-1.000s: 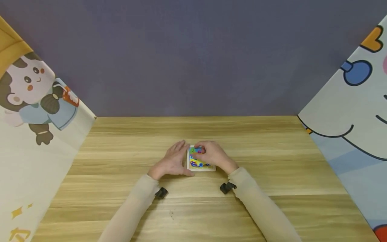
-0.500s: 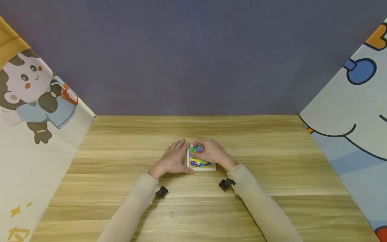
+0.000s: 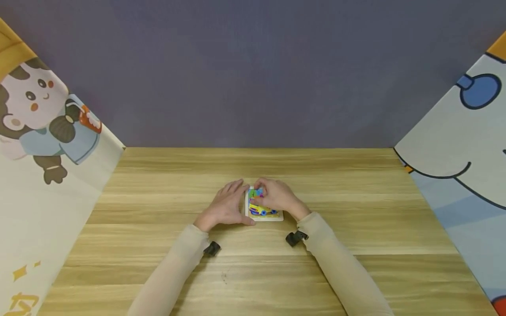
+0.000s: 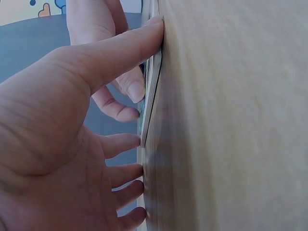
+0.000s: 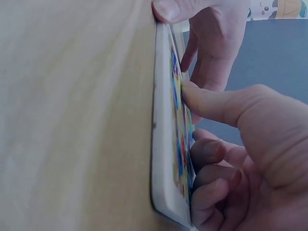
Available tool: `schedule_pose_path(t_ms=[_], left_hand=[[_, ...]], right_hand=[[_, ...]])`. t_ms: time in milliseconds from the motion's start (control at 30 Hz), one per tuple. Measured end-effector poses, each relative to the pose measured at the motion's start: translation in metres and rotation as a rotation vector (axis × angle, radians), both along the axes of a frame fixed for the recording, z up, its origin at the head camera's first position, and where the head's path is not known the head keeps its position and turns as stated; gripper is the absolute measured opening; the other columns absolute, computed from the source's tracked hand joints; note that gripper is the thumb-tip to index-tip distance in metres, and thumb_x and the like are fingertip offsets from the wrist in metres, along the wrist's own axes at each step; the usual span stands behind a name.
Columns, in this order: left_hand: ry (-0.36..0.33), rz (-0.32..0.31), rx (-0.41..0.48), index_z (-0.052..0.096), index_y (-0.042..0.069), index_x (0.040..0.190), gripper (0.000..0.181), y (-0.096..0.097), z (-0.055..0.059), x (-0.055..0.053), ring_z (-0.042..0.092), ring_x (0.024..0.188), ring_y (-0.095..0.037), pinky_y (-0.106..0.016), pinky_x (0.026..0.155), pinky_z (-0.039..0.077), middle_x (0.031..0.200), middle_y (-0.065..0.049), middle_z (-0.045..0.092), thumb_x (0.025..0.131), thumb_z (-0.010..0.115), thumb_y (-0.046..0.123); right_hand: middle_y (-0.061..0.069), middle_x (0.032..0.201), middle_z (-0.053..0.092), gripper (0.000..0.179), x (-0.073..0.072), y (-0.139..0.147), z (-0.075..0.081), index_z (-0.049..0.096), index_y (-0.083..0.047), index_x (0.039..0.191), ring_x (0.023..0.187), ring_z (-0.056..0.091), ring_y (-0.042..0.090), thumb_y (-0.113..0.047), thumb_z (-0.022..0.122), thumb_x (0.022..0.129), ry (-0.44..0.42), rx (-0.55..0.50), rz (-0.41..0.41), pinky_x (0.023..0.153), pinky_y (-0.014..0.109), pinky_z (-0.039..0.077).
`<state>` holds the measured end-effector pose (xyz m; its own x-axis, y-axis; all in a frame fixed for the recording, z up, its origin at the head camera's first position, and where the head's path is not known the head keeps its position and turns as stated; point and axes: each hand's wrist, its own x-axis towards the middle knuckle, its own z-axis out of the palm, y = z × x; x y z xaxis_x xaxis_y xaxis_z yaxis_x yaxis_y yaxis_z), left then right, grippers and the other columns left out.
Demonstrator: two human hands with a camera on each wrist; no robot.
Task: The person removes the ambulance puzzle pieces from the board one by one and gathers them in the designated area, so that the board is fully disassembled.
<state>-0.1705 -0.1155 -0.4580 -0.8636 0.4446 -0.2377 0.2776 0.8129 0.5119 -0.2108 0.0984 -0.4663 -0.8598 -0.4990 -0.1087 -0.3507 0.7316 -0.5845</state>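
A small board (image 3: 269, 219) with a white border lies flat on the table, between the hands. Its bright picture (image 3: 262, 210) has a yellow vehicle with blue wheels and looks like a puzzle. My left hand (image 3: 228, 206) lies along the board's left side, fingers spread and fairly straight; its thumb touches the near edge and its forefinger is by the far left corner. My right hand (image 3: 280, 196) bends over the picture with curled fingers. In the right wrist view its thumb (image 5: 211, 101) rests on the picture; whether it pinches a piece is hidden.
The wood-grain table (image 3: 253, 272) surrounds the board on all sides. A dark grey wall (image 3: 253, 74) stands behind it, and printed cartoon panels (image 3: 47, 118) close off both sides. Black cameras (image 3: 212, 249) sit at the wrists.
The whole head view has shifted slightly. My right thumb and fingers have moved a little over the picture, showing more of the vehicle's wheels. The left hand stays at the board's left side.
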Motion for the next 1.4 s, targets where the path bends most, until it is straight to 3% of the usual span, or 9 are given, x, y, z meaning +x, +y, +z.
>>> schedule_pose_path(t_ms=[300,600,733,1167,1400], left_hand=[[0.007,-0.008,0.005,0.031,0.009,0.167,0.114,0.000,-0.002,-0.002,0.014,0.165,-0.042,-0.065,0.133,0.017,0.179,-0.019,0.015,0.081,0.088,0.056],[0.075,0.049,0.056,0.053,0.006,0.153,0.072,0.005,-0.002,-0.010,0.029,0.159,-0.046,-0.068,0.129,0.024,0.171,-0.024,0.033,0.102,0.065,0.055],[0.099,0.063,0.062,0.061,0.010,0.147,0.063,0.008,-0.001,-0.013,0.033,0.157,-0.048,-0.070,0.127,0.027,0.169,-0.024,0.038,0.100,0.070,0.051],[0.112,0.120,0.138,0.068,0.011,0.134,0.049,0.009,-0.001,-0.013,0.039,0.156,-0.044,-0.068,0.127,0.029,0.163,-0.019,0.050,0.092,0.085,0.029],[0.096,0.117,0.129,0.067,0.010,0.137,0.051,0.009,-0.003,-0.014,0.037,0.157,-0.042,-0.065,0.129,0.026,0.166,-0.019,0.046,0.092,0.084,0.025]], right_hand=[[-0.003,0.078,0.062,0.042,0.000,0.001,-0.001,0.064,-0.016,0.122,0.062,0.055,0.011,-0.038,0.083,0.092,-0.028,-0.040,-0.031,0.061,0.027,0.043],[-0.004,0.075,0.062,0.044,0.000,0.001,-0.002,0.064,-0.016,0.121,0.060,0.052,0.011,-0.040,0.085,0.091,-0.052,-0.054,-0.031,0.064,0.028,0.043],[-0.005,0.071,0.058,0.046,0.001,0.000,-0.002,0.064,-0.018,0.120,0.057,0.048,0.011,-0.045,0.085,0.091,-0.064,-0.056,-0.034,0.063,0.028,0.041],[-0.004,0.077,0.061,0.041,0.005,-0.001,0.003,0.069,-0.015,0.129,0.061,0.052,0.010,-0.035,0.081,0.095,-0.061,-0.048,-0.016,0.060,0.025,0.042],[0.000,0.078,0.064,0.030,0.004,0.004,-0.002,0.073,-0.012,0.130,0.058,0.048,0.012,-0.030,0.062,0.108,-0.092,-0.127,-0.030,0.058,0.026,0.041]])
